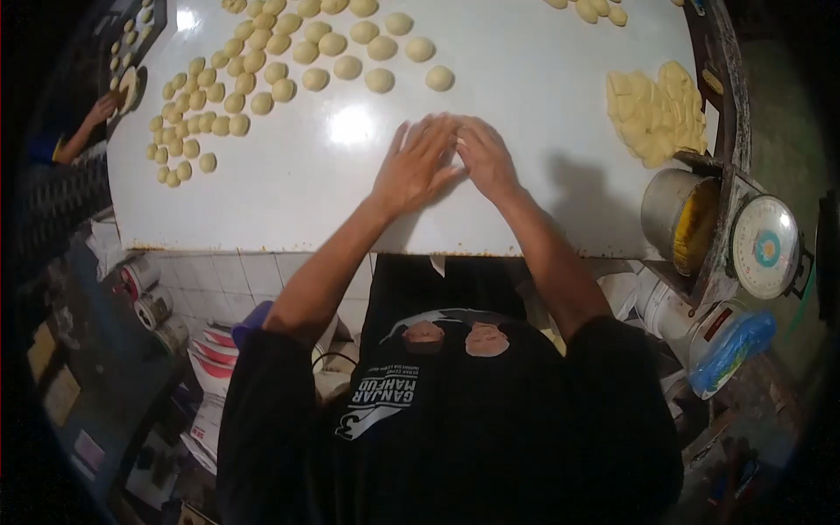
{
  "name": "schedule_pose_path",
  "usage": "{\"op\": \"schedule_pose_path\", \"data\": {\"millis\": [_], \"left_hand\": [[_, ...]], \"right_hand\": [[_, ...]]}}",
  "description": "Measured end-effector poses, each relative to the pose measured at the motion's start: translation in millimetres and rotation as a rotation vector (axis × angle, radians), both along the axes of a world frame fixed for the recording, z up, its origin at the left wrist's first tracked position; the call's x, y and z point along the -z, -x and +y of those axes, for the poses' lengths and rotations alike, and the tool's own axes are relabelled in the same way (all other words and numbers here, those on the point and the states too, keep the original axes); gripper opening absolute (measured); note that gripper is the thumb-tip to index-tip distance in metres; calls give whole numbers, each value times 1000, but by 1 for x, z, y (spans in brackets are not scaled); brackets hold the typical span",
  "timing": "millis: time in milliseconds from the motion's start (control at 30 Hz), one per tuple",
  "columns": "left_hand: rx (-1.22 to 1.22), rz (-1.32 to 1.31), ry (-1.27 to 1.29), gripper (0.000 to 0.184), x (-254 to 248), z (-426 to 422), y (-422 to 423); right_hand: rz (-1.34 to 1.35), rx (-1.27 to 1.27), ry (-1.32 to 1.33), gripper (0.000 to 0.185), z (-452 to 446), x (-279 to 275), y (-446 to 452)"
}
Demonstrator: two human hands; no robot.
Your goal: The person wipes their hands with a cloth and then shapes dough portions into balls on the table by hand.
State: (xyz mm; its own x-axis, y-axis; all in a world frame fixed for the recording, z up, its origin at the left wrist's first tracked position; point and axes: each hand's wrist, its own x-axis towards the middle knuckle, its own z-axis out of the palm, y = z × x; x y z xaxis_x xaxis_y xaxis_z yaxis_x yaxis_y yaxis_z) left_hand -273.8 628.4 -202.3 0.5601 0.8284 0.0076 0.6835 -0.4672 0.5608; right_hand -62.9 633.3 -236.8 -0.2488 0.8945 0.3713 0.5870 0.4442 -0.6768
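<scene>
My left hand (pixel 418 164) lies palm down over the white tabletop, its fingers stretched forward and slightly apart. Against its fingertips rests my right hand (pixel 486 157), with its fingers curved and held together. Both palms face the table, so anything under them is hidden. Just beyond my fingers is a round ball of pale yellow dough (pixel 439 78). More dough balls (pixel 347 67) spread over the far left of the white table (pixel 289 192).
A heap of dough pieces (pixel 656 112) lies at the table's right side. Beside it are a metal pot (pixel 669 210) tipped on its side and a dial scale (pixel 765 245). Another person's hand (pixel 102 108) shows at the left edge. Buckets (pixel 669 306) stand below.
</scene>
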Motion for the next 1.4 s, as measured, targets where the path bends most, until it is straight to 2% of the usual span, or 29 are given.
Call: {"op": "schedule_pose_path", "data": {"millis": [133,200,267,300,333,367,400,467,500,533,567,600,633,667,700,733,800,833,933,967,1000,1067,1100,1167,1233,1267,1333,1367,1400], "left_hand": [[101,113,2,82,48,4,1],[198,246,-157,83,46,16,6],[158,264,-133,80,38,10,2],[142,198,-9,80,30,12,-2],[121,139,99,80,25,21,1],[43,-52,65,72,10,26,5],[56,-47,72,72,9,27,8],[-377,-488,44,55,6,9,15],[-407,-426,165,39,12,-20,17],[-154,-370,82,31,36,-44,27],[231,-301,173,24,63,-56,50],[237,-286,159,24,63,-40,63],[255,-230,10,17,63,-16,73],[277,-187,-115,12,63,-2,75],[89,129,-6,10,47,14,49],[102,133,28,10,51,-10,24],[-143,-82,12,15,58,-30,-11],[-47,-269,-182,17,47,-53,-5],[44,-346,-127,15,87,-29,67],[-53,6,-85,15,66,-9,63],[-215,65,-118,18,43,14,39],[-476,-115,-135,18,43,-1,-14],[-353,-117,-83,22,55,-25,-12],[-175,-208,-76,19,54,-50,18],[-73,-140,-184,18,52,-29,58],[-160,59,-169,17,63,-15,56],[-477,-75,-241,16,52,14,11],[-507,-86,-177,17,45,6,-1],[-385,-82,-106,20,51,-15,0]], "right_hand": [[-80,2,144,16,-31,10,-6],[-264,-97,-263,14,-64,26,-35],[-420,-431,95,14,-98,6,-63],[-419,-443,90,14,-88,5,-63],[-431,-312,70,17,-68,11,-62],[-439,-173,65,22,-57,15,-60],[-433,-161,74,22,-46,23,-39],[-264,384,-32,27,-38,31,18],[-550,235,160,30,-70,36,21],[-409,23,87,31,-91,22,10],[-207,15,96,31,-94,28,-16],[3,-7,108,32,-92,39,-45],[-531,-63,196,35,-72,39,-65],[-569,17,-106,34,-50,48,-64],[-471,141,-55,32,-26,34,-45],[-377,267,-12,29,-10,20,-22],[-398,197,68,26,-44,30,-10],[-418,76,-65,28,-62,20,-19],[-431,11,-22,30,-46,33,-75],[-574,75,70,30,-28,36,-70],[-385,160,-87,33,-3,11,-53],[-348,299,19,35,-12,26,-29],[-344,300,6,35,-24,29,-34],[-243,-44,-117,34,-49,33,-69],[-378,28,-44,33,-19,43,-88],[-444,109,36,33,-4,42,-88],[-336,226,-11,32,6,20,-61],[-321,188,77,27,-12,23,-53],[-310,148,159,23,-29,24,-47]]}}
